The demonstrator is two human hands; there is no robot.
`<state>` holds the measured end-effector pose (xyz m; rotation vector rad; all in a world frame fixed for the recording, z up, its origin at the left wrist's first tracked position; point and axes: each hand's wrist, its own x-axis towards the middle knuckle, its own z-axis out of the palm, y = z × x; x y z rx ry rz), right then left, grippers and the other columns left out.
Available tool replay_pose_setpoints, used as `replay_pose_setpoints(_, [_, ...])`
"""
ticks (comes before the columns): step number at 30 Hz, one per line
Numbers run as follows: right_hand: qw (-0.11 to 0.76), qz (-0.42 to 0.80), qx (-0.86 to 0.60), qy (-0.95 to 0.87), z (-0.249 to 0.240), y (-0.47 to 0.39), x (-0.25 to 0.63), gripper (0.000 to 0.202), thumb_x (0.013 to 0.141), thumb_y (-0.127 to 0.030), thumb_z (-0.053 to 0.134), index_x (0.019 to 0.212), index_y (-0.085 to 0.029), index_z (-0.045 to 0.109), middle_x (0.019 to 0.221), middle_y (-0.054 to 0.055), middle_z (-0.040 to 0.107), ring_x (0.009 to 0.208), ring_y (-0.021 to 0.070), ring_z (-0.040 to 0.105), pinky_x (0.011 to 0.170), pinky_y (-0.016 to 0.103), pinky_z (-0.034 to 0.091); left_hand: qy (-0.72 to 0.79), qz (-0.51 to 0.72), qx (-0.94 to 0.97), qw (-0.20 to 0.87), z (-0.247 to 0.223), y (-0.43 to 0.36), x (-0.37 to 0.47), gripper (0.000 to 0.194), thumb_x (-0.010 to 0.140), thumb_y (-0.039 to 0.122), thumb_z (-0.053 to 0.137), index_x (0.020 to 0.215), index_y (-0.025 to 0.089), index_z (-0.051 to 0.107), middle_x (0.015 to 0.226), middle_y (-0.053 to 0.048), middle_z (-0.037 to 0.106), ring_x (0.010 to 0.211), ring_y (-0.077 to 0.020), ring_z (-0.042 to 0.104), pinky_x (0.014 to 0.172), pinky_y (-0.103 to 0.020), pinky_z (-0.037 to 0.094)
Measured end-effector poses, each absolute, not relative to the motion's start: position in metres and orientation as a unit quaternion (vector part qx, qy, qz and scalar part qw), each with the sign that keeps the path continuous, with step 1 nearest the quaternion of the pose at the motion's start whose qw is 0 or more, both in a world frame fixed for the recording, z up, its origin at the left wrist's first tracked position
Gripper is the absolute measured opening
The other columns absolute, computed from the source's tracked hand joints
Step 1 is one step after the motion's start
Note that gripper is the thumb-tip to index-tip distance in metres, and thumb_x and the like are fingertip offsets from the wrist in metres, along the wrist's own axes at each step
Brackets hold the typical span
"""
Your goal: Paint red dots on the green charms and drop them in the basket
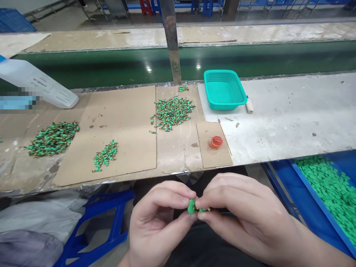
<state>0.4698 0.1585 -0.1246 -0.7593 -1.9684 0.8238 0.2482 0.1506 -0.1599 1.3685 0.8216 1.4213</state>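
In front of my lap, my left hand (pixel 161 222) pinches a small rounded green piece (pixel 191 206) between thumb and fingers. My right hand (pixel 241 213) grips a tiny green-and-gold figure-like piece (pixel 204 210), its end against the green piece. Fingertips cover part of both, so I cannot tell if they are joined. On the bench beyond lie a middle pile of similar green-and-gold pieces (pixel 174 113) and a smaller heap (pixel 105 155) to the left. A small red cup (pixel 213 145) stands on a cardboard square (pixel 208 160).
A turquoise basket (pixel 226 105) sits behind the cup, with a thin stick (pixel 226 139) nearby. Farther left are another pile (pixel 52 140) and a white bottle (pixel 47 87). A blue tray (pixel 314 198) at right holds green discs (pixel 330 185). A blue stool (pixel 118 218) stands lower left.
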Motion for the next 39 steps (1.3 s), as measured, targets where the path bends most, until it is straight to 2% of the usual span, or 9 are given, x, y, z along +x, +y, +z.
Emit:
replay_pose_setpoints(16, [0.382, 0.300, -0.320, -0.814, -0.117, 0.160, 0.472, 0.010, 0.118, -0.014, 0.065, 0.111, -0.015, 0.073, 0.099, 0.003, 0.077, 0.090, 0.0149, 0.070, 0.087, 0.027, 0.058, 0.311, 0.575, 0.623, 0.429, -0.164, 0.152, 0.242, 0.050, 0.085, -0.014, 0.084, 0.115, 0.025, 0.088, 0.114, 0.003, 0.088, 0.106, -0.0145, 0.085, 0.101, -0.024, 0.073])
replay_pose_setpoints(25, [0.389, 0.351, -0.322, -0.789, -0.126, 0.160, 0.472, 0.006, 0.116, -0.013, 0.068, 0.113, -0.016, 0.073, 0.101, 0.003, 0.076, 0.091, 0.0136, 0.069, 0.086, 0.025, 0.055, 0.311, 0.567, 0.643, 0.410, -0.167, 0.151, 0.239, 0.056, 0.084, -0.017, 0.082, 0.121, 0.025, 0.089, 0.117, 0.002, 0.089, 0.107, -0.0154, 0.086, 0.102, -0.025, 0.073])
replay_pose_setpoints(31, [0.389, 0.412, -0.343, -0.749, -0.129, 0.161, 0.470, 0.005, 0.113, -0.015, 0.075, 0.113, -0.019, 0.076, 0.099, -0.001, 0.078, 0.090, 0.0109, 0.072, 0.084, 0.020, 0.055, 0.345, 0.553, 0.640, 0.408, -0.169, 0.147, 0.238, 0.050, 0.087, -0.011, 0.088, 0.120, 0.027, 0.090, 0.112, 0.002, 0.089, 0.102, -0.0159, 0.086, 0.093, -0.024, 0.075])
replay_pose_setpoints(36, [0.408, 0.430, -0.350, -0.725, -0.131, 0.165, 0.467, 0.005, 0.114, -0.017, 0.075, 0.112, -0.020, 0.078, 0.101, 0.000, 0.081, 0.090, 0.0108, 0.075, 0.083, 0.018, 0.057, 0.380, 0.554, 0.635, 0.382, -0.167, 0.149, 0.241, 0.042, 0.089, -0.001, 0.094, 0.118, 0.029, 0.091, 0.107, 0.003, 0.091, 0.098, -0.0124, 0.086, 0.092, -0.016, 0.072])
replay_pose_setpoints(39, [0.419, 0.431, -0.350, -0.719, -0.131, 0.166, 0.466, 0.008, 0.114, -0.015, 0.074, 0.112, -0.021, 0.079, 0.102, 0.001, 0.083, 0.090, 0.0116, 0.076, 0.084, 0.019, 0.059, 0.392, 0.556, 0.630, 0.374, -0.165, 0.151, 0.242, 0.038, 0.087, 0.002, 0.096, 0.113, 0.029, 0.092, 0.102, 0.003, 0.091, 0.092, -0.0137, 0.087, 0.086, -0.017, 0.073])
